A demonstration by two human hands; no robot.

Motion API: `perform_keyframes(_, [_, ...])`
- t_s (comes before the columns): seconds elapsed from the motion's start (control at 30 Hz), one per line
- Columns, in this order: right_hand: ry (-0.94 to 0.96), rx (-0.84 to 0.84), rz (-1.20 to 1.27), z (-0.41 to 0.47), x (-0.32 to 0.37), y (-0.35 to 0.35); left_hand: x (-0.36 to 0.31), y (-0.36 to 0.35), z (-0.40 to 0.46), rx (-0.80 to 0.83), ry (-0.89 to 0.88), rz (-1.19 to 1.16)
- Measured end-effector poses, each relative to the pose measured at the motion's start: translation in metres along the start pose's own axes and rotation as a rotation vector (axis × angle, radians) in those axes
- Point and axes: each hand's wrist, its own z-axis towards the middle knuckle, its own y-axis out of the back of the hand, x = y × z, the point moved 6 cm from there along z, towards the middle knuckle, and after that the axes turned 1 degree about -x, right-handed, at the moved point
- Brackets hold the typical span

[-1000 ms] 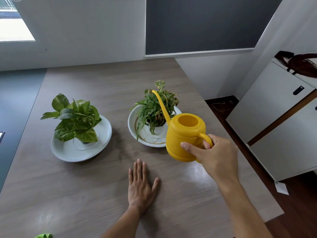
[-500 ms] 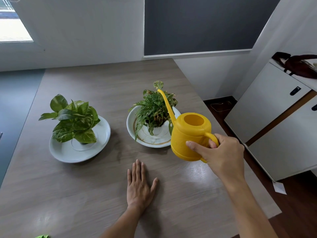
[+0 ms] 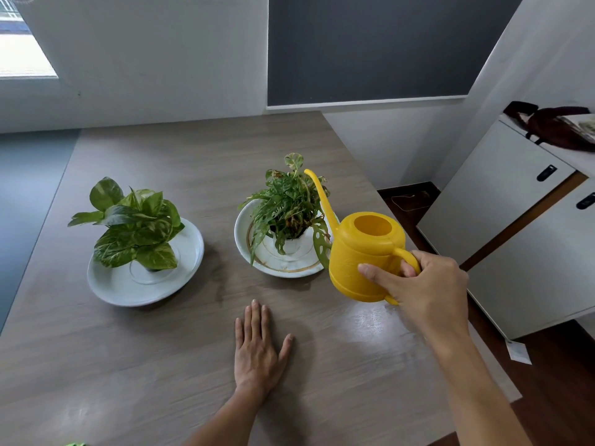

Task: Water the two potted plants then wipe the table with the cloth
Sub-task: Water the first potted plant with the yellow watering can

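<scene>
1. At the centre right of the frame, the right hand is wrapped round the handle of a yellow watering can, thumb pressed to its side, holding it clear of the desk.
2. The can's long thin spout rises toward the upper left and crosses the leaves of the right plant, which stands in a white dish.
3. The left plant, broad-leaved, sits in its own dish at the centre left, well apart from the can.
4. The left hand lies open and flat on the desk at the lower centre, holding nothing.
5. I'd judge the can to be light, stiff plastic; any water inside will shift its weight as it tips, so the handle is the right place to hold it.
6. A scrap of green at the bottom edge may be the cloth; too little shows to tell.
</scene>
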Motion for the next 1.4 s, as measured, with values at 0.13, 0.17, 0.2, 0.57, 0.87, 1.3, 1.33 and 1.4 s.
perform_keyframes(0.13, [-0.003,0.005,-0.014,0.001,-0.001,0.002,0.000,0.000,0.000,0.005,0.003,0.004])
perform_keyframes(0.17, [-0.006,0.004,-0.018,0.001,-0.001,0.003,0.000,0.001,0.000,0.008,0.003,0.006])
perform_keyframes(0.2, [-0.008,0.003,-0.020,0.002,-0.001,0.003,0.000,0.001,0.000,0.011,0.004,0.011])
perform_keyframes(0.57, [-0.004,-0.004,-0.042,0.008,-0.004,0.003,0.001,0.000,0.000,0.025,0.004,0.027])
perform_keyframes(0.87, [0.001,-0.007,-0.030,0.011,-0.005,0.002,0.001,0.000,0.000,0.026,0.006,0.022])
perform_keyframes(1.3, [0.023,-0.018,-0.020,0.018,-0.002,-0.003,-0.001,0.002,0.000,0.030,-0.001,0.017])
perform_keyframes(1.33, [0.025,-0.019,-0.021,0.018,-0.001,-0.003,-0.001,0.001,0.000,0.034,-0.002,0.021])
perform_keyframes(1.4, [0.030,-0.021,-0.021,0.019,0.001,-0.003,0.000,0.001,0.000,0.030,-0.002,0.021])
